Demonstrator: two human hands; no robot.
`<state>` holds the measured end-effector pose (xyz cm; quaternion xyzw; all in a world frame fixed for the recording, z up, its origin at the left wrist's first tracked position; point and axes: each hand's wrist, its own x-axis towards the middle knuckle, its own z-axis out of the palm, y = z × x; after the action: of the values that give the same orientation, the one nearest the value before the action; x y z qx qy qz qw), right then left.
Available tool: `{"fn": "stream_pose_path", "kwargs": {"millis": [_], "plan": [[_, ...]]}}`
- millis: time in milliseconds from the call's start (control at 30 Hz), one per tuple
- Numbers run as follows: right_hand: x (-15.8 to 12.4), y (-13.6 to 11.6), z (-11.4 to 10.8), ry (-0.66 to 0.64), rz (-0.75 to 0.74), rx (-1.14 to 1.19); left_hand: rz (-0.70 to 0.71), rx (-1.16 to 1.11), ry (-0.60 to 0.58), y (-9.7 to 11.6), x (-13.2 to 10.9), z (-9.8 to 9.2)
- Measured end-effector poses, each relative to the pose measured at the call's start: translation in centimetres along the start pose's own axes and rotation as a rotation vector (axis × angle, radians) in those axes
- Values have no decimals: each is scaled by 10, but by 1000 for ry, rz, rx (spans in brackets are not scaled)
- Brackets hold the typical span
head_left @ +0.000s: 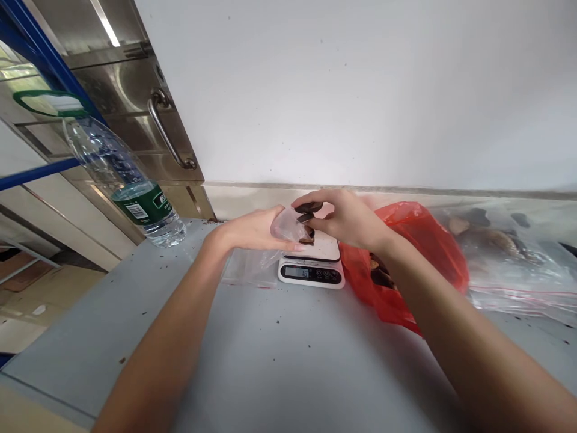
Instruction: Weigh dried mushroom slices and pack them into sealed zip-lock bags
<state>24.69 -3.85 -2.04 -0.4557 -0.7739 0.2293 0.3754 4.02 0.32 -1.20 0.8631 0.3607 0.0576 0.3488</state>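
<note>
My left hand [259, 230] is closed on a clear plastic bag [288, 225], its mouth turned toward the right. Opposite it, my right hand [340, 216] pinches a few dark brown, flat dried pieces [308, 208] at that mouth. Too little shows to name their kind. Below both hands sits a small white digital scale [311, 273], its display reading about 18. A red plastic bag [433, 252] lies open just right of the scale, with more brown pieces [381, 273] inside, partly behind my right forearm.
Flat clear zip bags [250, 270] lie left of the scale. Filled clear bags [509, 252] rest at the far right. A large water bottle [135, 186] with a green handle stands on the left of the grey table [252, 367]. Dark crumbs dot the tabletop; a white wall [360, 96] rises behind.
</note>
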Motion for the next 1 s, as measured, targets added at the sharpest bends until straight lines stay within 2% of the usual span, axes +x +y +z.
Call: {"fn": "stream_pose_path", "kwargs": {"millis": [200,333,433,667,733,800,867,1000], "plan": [[-3,-1,-6,-50,58,108,74,-44,-34,2,1,1],[-4,-5,-8,-58,172,155,35,-36,-15,5,0,1],[-5,-8,-9,-21,231,201,19,-42,-15,5,-1,1],[-6,-18,-13,53,253,369,53,-151,-59,1,-3,-2],[-5,-16,-13,111,276,345,63,-157,-58,0,-6,-6],[-4,-9,-12,143,319,213,19,-121,-46,-1,-11,-10],[-3,-1,-8,67,356,16,-62,-61,-13,0,-16,-15],[-2,12,4,-231,325,-231,-139,63,79,2,-23,-21]]}}
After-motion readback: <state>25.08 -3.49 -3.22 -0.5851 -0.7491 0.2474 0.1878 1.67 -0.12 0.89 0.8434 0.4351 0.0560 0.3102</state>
